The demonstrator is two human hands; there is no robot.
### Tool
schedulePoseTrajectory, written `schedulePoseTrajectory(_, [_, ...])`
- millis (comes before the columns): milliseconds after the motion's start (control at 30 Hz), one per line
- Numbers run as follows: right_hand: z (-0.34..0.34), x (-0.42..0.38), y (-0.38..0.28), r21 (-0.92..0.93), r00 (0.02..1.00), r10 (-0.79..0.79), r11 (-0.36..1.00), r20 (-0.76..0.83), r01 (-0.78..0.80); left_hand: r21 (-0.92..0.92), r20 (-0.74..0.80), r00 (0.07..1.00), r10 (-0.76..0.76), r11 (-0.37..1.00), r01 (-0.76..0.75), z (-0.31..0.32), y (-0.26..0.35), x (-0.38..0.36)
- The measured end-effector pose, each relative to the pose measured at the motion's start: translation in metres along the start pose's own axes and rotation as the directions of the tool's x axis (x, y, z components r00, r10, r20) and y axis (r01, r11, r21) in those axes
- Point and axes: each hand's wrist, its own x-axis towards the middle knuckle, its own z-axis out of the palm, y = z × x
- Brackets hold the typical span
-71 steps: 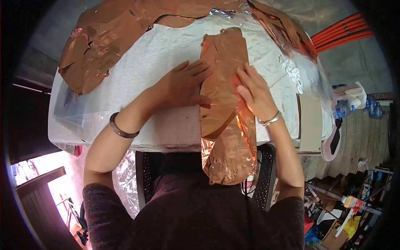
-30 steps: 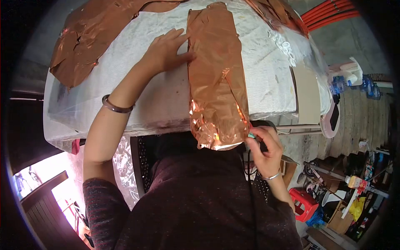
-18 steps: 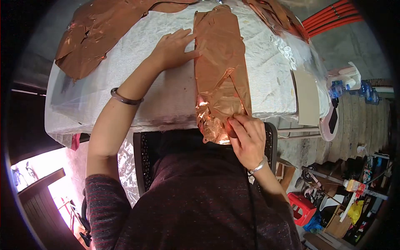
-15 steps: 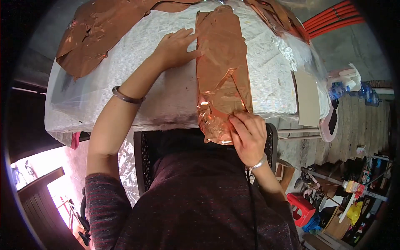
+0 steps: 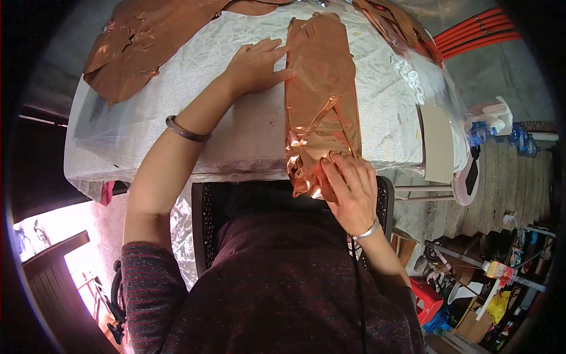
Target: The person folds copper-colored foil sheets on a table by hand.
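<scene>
A long strip of shiny copper-coloured foil (image 5: 321, 76) lies lengthwise on the white-covered table, its near end crumpled and hanging over the front edge. Folds and a diagonal crease show in its lower half. My left hand (image 5: 253, 65) is open, fingers spread, with its thumb and fingertips against the strip's left edge. At the near right corner, my right hand (image 5: 352, 192) has its fingers together and bent over the crumpled end, gripping it. What lies under those fingers is hidden.
Larger brown-copper sheets lie at the far left (image 5: 127, 53) and far right (image 5: 401, 29) of the white table cover (image 5: 236, 130). A beige card (image 5: 437, 141) sits at the right edge. Blue bottles (image 5: 522, 138), orange-red pipes (image 5: 480, 32) and a red stool (image 5: 425, 301) are off to the right.
My right fingers have shifted slightly left and up, lying further over the foil's near end, which has bunched upward a little. My left hand stays at the strip's left edge.
</scene>
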Motion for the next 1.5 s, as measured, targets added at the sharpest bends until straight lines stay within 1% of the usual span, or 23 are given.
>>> schedulePoseTrajectory(33, [-0.002,0.001,-0.001,0.001,1.000,-0.001,1.000,0.000,0.001,0.001,0.000,1.000,-0.001,1.000,0.001,-0.001,0.001,0.001])
schedulePoseTrajectory(100, [-0.007,0.002,-0.006,0.068,0.997,0.027,0.997,0.076,-0.032,-0.003,0.004,1.000,-0.005,1.000,0.005,-0.003,0.001,0.000])
schedulePoseTrajectory(233, [0.001,0.001,-0.006,0.016,0.995,0.046,0.999,0.087,-0.047,-0.004,-0.011,1.000,0.005,1.000,-0.005,-0.002,0.001,0.000])
schedulePoseTrajectory(300, [0.005,0.003,0.001,-0.077,0.998,0.042,0.996,0.052,-0.038,-0.005,-0.012,1.000,0.007,1.000,-0.007,-0.004,0.002,0.000])
schedulePoseTrajectory(333, [0.004,0.005,-0.001,-0.022,0.999,0.044,0.999,0.002,-0.043,-0.002,-0.014,1.000,0.007,1.000,-0.007,-0.004,0.002,0.000])
schedulePoseTrajectory(367, [0.006,0.005,-0.001,-0.021,0.999,0.041,0.999,0.001,-0.041,-0.012,-0.018,1.000,0.008,1.000,-0.009,-0.003,0.001,0.000])
schedulePoseTrajectory(433, [0.011,0.004,0.001,0.024,0.987,-0.029,0.999,-0.161,0.033,-0.022,-0.021,1.000,0.008,1.000,-0.008,-0.002,0.000,0.001])
schedulePoseTrajectory(500, [0.011,0.007,0.006,0.035,0.982,-0.036,0.998,-0.187,0.043,-0.013,0.026,0.999,-0.026,1.000,0.027,-0.001,-0.001,0.004])
schedulePoseTrajectory(567, [0.010,0.008,0.009,0.044,0.976,-0.049,0.997,-0.214,0.060,0.008,0.010,0.999,-0.034,0.999,0.034,0.003,-0.003,0.009])
schedulePoseTrajectory(633, [0.011,0.010,0.007,0.013,0.970,-0.055,0.998,-0.237,0.060,0.034,-0.006,0.999,-0.040,0.999,0.041,0.003,-0.001,0.011])
schedulePoseTrajectory(700, [0.014,0.006,0.006,0.022,0.969,-0.062,0.997,-0.240,0.069,0.056,0.013,0.994,-0.107,0.993,0.106,0.003,0.004,0.014])
schedulePoseTrajectory(767, [0.015,0.001,0.003,0.036,0.969,-0.065,0.996,-0.237,0.076,0.055,-0.004,0.995,-0.104,0.993,0.105,0.008,0.003,0.015])
schedulePoseTrajectory(833, [0.015,-0.001,0.000,0.031,0.959,-0.063,0.997,-0.277,0.075,0.061,-0.022,0.994,-0.104,0.993,0.105,0.007,0.003,0.014])
schedulePoseTrajectory(900, [0.013,-0.003,0.001,0.039,0.961,-0.064,0.996,-0.270,0.077,0.046,0.062,0.988,-0.142,0.989,0.140,0.001,0.006,0.016])
schedulePoseTrajectory(933, [0.012,-0.005,0.001,0.043,0.963,-0.063,0.996,-0.261,0.077,0.050,0.062,0.988,-0.142,0.989,0.139,0.002,0.006,0.017])
schedulePoseTrajectory(1000, [0.011,-0.006,-0.003,0.052,0.963,-0.067,0.995,-0.262,0.084,0.077,0.017,0.987,-0.158,0.985,0.157,0.006,0.007,0.018])
schedulePoseTrajectory(1233, [0.014,-0.018,-0.006,0.120,0.965,-0.095,0.985,-0.244,0.127,0.089,0.021,0.986,-0.166,0.982,0.164,0.009,0.007,0.020])
schedulePoseTrajectory(1300, [0.014,-0.018,-0.006,0.130,0.968,-0.096,0.983,-0.234,0.129,0.068,-0.021,0.986,-0.165,0.984,0.166,0.013,0.006,0.020])
schedulePoseTrajectory(1500, [0.009,-0.014,-0.014,0.186,0.983,-0.066,0.978,-0.174,0.098,0.064,-0.064,0.987,-0.146,0.987,0.150,0.015,0.004,0.019])
